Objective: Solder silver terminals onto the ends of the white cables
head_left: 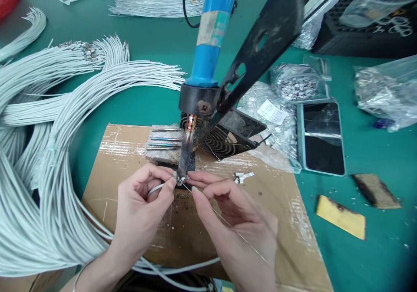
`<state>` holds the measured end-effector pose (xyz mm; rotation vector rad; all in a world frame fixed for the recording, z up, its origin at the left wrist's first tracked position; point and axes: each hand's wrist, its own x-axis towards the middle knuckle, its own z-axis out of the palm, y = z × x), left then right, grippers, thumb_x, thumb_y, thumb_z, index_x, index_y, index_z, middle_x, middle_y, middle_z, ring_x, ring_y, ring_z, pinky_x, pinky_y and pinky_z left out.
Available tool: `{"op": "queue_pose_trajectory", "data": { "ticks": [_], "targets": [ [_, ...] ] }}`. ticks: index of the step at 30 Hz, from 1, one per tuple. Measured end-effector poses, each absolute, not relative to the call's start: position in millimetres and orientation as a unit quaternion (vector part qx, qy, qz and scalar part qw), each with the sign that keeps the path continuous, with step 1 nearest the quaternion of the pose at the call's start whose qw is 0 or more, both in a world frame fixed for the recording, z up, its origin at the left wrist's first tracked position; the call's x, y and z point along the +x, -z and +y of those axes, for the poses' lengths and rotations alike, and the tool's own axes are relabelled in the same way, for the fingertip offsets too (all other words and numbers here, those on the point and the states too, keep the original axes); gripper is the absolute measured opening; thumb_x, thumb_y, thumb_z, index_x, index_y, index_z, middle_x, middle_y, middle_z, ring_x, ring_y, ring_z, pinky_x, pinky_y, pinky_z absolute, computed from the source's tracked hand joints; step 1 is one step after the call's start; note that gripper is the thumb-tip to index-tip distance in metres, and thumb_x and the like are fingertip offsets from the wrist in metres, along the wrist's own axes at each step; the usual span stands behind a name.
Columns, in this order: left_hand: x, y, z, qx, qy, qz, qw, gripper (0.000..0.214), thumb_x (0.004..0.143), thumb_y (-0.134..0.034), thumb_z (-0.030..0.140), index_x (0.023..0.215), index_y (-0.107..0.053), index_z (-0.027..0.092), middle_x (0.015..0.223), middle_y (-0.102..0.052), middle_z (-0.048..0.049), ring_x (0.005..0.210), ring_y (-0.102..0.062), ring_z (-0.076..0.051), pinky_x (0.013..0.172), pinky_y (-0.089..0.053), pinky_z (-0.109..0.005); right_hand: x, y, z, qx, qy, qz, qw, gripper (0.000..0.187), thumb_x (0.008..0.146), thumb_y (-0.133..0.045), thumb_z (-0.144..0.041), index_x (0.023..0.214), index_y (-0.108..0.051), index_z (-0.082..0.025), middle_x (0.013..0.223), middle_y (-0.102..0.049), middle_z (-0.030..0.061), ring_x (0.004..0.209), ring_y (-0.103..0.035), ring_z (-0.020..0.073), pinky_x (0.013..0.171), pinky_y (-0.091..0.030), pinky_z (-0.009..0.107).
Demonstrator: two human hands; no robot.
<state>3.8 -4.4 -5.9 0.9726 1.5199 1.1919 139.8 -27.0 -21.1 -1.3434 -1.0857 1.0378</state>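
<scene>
A blue-handled soldering iron (208, 44) is clamped in a black stand (257, 53), its tip pointing down between my hands. My left hand (143, 205) pinches the end of a white cable (155, 189) just left of the tip. Between the fingers of my right hand (234, 218) runs a thin solder wire (241, 236), its end at the tip. A small metal piece (183, 178) sits at the cable end under the tip; my fingertips partly hide the joint. Beneath both hands lies a cardboard sheet (107, 170).
Big bundles of white cables (58, 188) cover the left side. Small metal tabs (243, 177) lie on the cardboard. To the right are a phone (322, 138), plastic bags of parts (296, 81), a yellow sponge (340, 216) and a brown pad (376, 190). A black crate (345, 40) stands at the back right.
</scene>
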Motion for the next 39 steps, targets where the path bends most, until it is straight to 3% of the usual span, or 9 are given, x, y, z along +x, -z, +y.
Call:
{"op": "queue_pose_trajectory", "data": {
  "ticks": [20,39],
  "targets": [
    [2.8,7.9,-6.2,0.402,-0.484,0.623,0.464,0.010,0.075,-0.078,0.014,0.069,-0.074,0.021,0.079,-0.077,0.0018,0.061,-0.062,-0.007,0.047,-0.039,-0.013,139.1,21.4,-27.0,-0.551,-0.426,-0.463,0.548,0.020,0.090,-0.075,-0.014,0.075,-0.067,-0.026,0.101,-0.083,-0.0081,0.096,-0.079,0.0080,0.089,-0.058,0.013],
    [1.3,8.9,-7.1,0.427,-0.458,0.631,0.458,0.010,0.078,-0.077,0.014,0.071,-0.073,0.021,0.080,-0.077,0.0018,0.059,-0.061,-0.007,0.051,-0.046,-0.013,141.0,23.2,-25.9,-0.572,-0.431,-0.458,0.526,0.020,0.090,-0.074,-0.017,0.073,-0.068,-0.026,0.099,-0.083,-0.0063,0.095,-0.079,0.0108,0.087,-0.060,0.017]
  ]
}}
